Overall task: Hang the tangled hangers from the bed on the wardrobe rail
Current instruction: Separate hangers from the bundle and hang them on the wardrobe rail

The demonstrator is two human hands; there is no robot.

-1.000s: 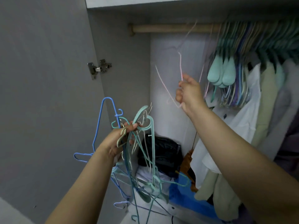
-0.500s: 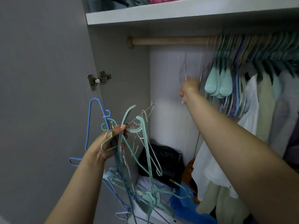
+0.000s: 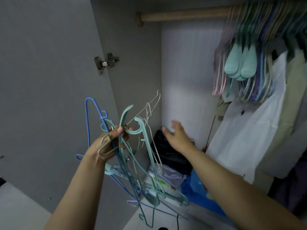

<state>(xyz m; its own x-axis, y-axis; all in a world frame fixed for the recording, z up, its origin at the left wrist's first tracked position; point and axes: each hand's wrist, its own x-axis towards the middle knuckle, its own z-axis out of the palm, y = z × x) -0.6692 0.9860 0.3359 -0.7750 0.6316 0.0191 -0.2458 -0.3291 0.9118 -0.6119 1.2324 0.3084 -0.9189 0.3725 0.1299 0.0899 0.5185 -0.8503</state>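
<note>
My left hand (image 3: pixel 109 143) grips a tangled bundle of hangers (image 3: pixel 132 155) by their hooks, in front of the open wardrobe. The bundle holds blue, teal and pale wire hangers that trail down below my wrist. My right hand (image 3: pixel 177 135) is empty, fingers spread, just right of the bundle and apart from it. The wooden wardrobe rail (image 3: pixel 182 14) runs across the top. Pink hangers (image 3: pixel 219 77) hang at the left end of a dense row of hung hangers (image 3: pixel 259 39) on the rail's right part.
Clothes hang at the right, a white shirt (image 3: pixel 249 130) foremost. A black bag (image 3: pixel 167 151) and a blue bag (image 3: pixel 199 191) lie on the wardrobe floor. The grey door with a metal hinge (image 3: pixel 106 63) stands open at the left.
My right hand has let go of the pink hanger at the rail and dropped down toward the bundle. The pink hanger now hangs on the rail. The left hand stays about level.
</note>
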